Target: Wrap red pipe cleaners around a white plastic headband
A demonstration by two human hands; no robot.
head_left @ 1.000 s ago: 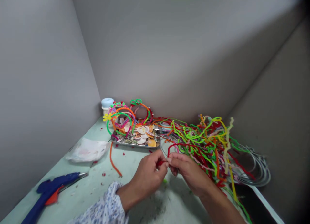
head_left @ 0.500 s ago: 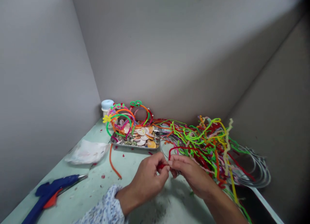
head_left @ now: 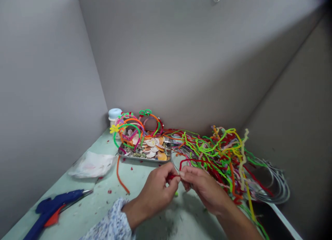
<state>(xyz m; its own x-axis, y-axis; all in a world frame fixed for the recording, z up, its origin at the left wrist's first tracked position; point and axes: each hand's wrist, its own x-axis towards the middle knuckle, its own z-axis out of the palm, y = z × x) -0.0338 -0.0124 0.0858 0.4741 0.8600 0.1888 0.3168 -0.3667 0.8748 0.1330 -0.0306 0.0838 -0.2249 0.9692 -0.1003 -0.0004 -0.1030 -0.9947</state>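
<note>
My left hand (head_left: pixel 158 185) and my right hand (head_left: pixel 201 184) meet above the table, fingertips nearly touching. Both are closed in a pinch on a red pipe cleaner (head_left: pixel 193 160). Part of it shows as a red tuft under the left fingers, and a bent length rises beyond the right fingers. A thin grey wire (head_left: pixel 175 165) arcs up behind the fingertips; whether it is held too, I cannot tell. Just beyond the hands stands a metal tray (head_left: pixel 145 160) with shells (head_left: pixel 153 143) and small stones. Several pipe-cleaner headbands (head_left: pixel 133 124) rest on the tray's left part.
Loose colourful pipe cleaners (head_left: pixel 215 146) heap at the right, beside coiled grey wire (head_left: pixel 281 188). At left lie a blue glue gun (head_left: pixel 55 205), a white plastic packet (head_left: pixel 92 164) and an orange pipe cleaner (head_left: pixel 119 177). A blue-lidded jar (head_left: pixel 114 113) stands by the grey partition (head_left: pixel 171 60).
The view has tilted up slightly, so the partition's top edge now shows. My hands keep their pinch on the red pipe cleaner with barely any shift. A bit of green shows below the fingers.
</note>
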